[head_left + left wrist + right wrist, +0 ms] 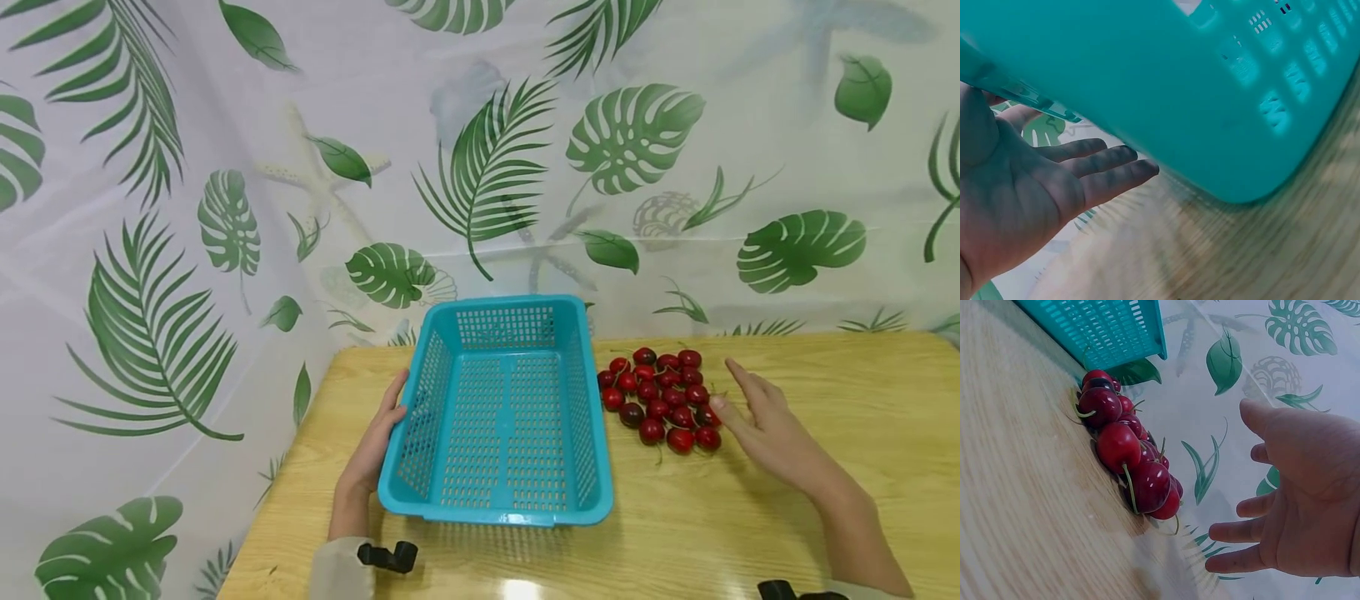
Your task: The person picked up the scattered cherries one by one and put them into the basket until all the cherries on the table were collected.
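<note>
- While my L hand (pixel 366 454) lies along the L side of the blue basket (pixel 504 400), its fingers are extended, not curled; grip = wide.
- L thumb tip: at the basket's rim in head view; whether it presses there, I can't tell.
- Basket: rectangular, perforated base & sides, on the wood-grain table (pixel 675 533), btwn my two hands.
- Cherries (pixel 671 398): bright to dark red, several w/ green stems, in one cluster on the table, just R of the basket, nearest ones close by its wall.
- My R hand (pixel 780 442): R of the cherries, palm twd them, fingers straight & spread; grip = wide. R wrist view shows a gap btwn hand & fruit.
- My L cuff: pale sleeve (pixel 341 571) w/ black mount (pixel 390 557).
- Bkgd: white cloth (pixel 525 50) w/ green leaf print, behind & L of table.
</note>
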Action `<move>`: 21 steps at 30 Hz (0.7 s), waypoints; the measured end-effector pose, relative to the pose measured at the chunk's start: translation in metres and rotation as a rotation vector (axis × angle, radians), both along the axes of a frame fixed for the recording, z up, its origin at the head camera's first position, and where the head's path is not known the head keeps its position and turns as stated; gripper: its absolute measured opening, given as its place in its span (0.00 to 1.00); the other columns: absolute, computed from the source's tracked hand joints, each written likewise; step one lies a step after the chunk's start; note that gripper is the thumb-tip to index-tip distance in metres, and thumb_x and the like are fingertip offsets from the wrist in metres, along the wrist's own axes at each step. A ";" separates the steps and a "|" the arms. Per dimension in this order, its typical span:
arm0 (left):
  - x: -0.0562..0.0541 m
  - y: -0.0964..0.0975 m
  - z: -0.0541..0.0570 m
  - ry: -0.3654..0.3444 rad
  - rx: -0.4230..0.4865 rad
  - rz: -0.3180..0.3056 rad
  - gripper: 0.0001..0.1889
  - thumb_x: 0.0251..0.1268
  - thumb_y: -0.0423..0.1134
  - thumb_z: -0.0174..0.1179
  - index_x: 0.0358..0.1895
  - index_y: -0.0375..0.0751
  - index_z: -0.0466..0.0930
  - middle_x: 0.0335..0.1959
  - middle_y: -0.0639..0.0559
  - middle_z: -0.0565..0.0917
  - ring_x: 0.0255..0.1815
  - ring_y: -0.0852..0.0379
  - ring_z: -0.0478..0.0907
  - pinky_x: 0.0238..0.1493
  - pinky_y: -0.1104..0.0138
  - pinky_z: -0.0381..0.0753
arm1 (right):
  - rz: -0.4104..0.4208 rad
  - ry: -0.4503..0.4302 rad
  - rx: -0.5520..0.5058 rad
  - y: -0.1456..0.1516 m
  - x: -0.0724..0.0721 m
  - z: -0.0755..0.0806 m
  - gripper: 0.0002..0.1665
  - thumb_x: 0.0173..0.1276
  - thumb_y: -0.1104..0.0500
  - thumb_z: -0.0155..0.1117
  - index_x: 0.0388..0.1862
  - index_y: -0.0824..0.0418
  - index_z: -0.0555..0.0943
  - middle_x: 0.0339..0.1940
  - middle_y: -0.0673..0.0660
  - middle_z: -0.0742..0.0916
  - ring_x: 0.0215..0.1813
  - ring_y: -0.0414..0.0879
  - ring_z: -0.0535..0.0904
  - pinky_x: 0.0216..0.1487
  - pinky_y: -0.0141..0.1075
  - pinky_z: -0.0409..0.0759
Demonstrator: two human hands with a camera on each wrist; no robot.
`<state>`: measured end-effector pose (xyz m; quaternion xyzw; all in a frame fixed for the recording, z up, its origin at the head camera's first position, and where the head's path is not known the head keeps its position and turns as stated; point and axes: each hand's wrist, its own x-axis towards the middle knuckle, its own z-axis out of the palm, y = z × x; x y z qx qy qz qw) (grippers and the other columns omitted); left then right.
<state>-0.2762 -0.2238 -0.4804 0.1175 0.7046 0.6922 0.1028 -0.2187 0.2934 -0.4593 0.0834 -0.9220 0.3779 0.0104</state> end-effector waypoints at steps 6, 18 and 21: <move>0.002 0.002 0.000 0.011 0.016 -0.008 0.30 0.81 0.45 0.33 0.81 0.56 0.39 0.82 0.54 0.35 0.81 0.43 0.32 0.72 0.38 0.45 | 0.007 0.005 0.022 0.000 0.001 0.002 0.42 0.81 0.47 0.42 0.82 0.62 0.38 0.73 0.84 0.51 0.64 0.83 0.57 0.52 0.76 0.62; 0.000 0.003 0.002 0.017 0.014 0.050 0.30 0.79 0.41 0.34 0.81 0.56 0.45 0.82 0.54 0.40 0.81 0.46 0.36 0.73 0.43 0.45 | 0.017 0.003 0.052 -0.006 -0.002 0.003 0.45 0.79 0.47 0.47 0.82 0.62 0.38 0.72 0.85 0.52 0.66 0.84 0.55 0.51 0.78 0.60; 0.000 0.004 0.003 0.010 0.010 0.061 0.30 0.78 0.40 0.34 0.81 0.56 0.46 0.82 0.54 0.42 0.81 0.46 0.38 0.73 0.44 0.47 | 0.021 -0.003 0.050 -0.006 -0.002 0.002 0.45 0.79 0.48 0.48 0.82 0.62 0.39 0.72 0.85 0.52 0.67 0.84 0.52 0.51 0.79 0.58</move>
